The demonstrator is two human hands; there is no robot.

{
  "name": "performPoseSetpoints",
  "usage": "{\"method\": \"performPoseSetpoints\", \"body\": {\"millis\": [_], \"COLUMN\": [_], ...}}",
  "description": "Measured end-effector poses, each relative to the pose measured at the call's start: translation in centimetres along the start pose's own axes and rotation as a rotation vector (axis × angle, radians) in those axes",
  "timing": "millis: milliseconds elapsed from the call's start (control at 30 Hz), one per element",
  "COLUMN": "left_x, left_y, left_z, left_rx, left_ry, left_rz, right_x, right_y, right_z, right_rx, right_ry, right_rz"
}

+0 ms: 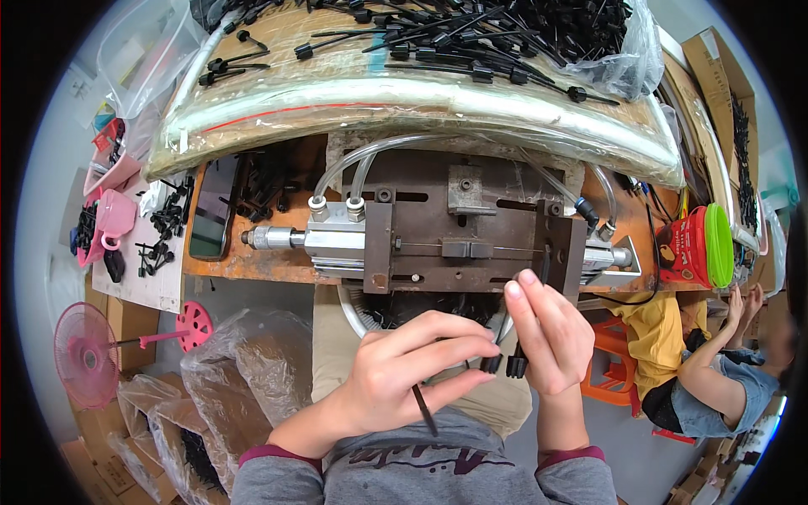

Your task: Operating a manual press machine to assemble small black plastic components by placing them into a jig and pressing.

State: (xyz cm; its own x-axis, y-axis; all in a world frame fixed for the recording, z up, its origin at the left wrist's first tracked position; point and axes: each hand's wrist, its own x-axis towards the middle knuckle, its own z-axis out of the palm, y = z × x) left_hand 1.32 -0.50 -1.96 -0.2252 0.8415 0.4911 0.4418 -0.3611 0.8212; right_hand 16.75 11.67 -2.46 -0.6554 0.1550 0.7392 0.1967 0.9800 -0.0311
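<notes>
Below a metal press (471, 240) on the desk (252, 261), the left hand (404, 370) pinched a black cable tie (423, 408), while the right hand (547, 337) clamped another black tie (517, 364) just beside it.

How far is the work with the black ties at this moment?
Done: hard to tell; no clear finished batch can be identified. In hand: the left hand holds a black tie, and the right hand holds another black tie just below the metal fixture. Left: a big pile of black ties lies on the shelf above.
</notes>
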Motion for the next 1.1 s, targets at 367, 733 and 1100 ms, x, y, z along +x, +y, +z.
{"method": "performPoseSetpoints", "body": {"millis": [367, 733, 1100], "left_x": [-0.2, 1.0, 0.8], "left_y": [-1.8, -2.0, -1.2], "left_z": [1.0, 1.1, 0.4], "left_rx": [0.766, 0.798, 0.235], "left_ry": [-0.129, -0.210, -0.154], "left_rz": [0.077, 0.061, -0.070], "right_x": [-1.7, -2.7, -2.6], "right_y": [0.4, 0.4, 0.3], "right_z": [0.1, 0.1, -0.6], "right_rx": [-0.005, 0.025, -0.035], "right_ry": [0.104, 0.194, 0.118], "right_rz": [0.197, 0.234, 0.114]}}
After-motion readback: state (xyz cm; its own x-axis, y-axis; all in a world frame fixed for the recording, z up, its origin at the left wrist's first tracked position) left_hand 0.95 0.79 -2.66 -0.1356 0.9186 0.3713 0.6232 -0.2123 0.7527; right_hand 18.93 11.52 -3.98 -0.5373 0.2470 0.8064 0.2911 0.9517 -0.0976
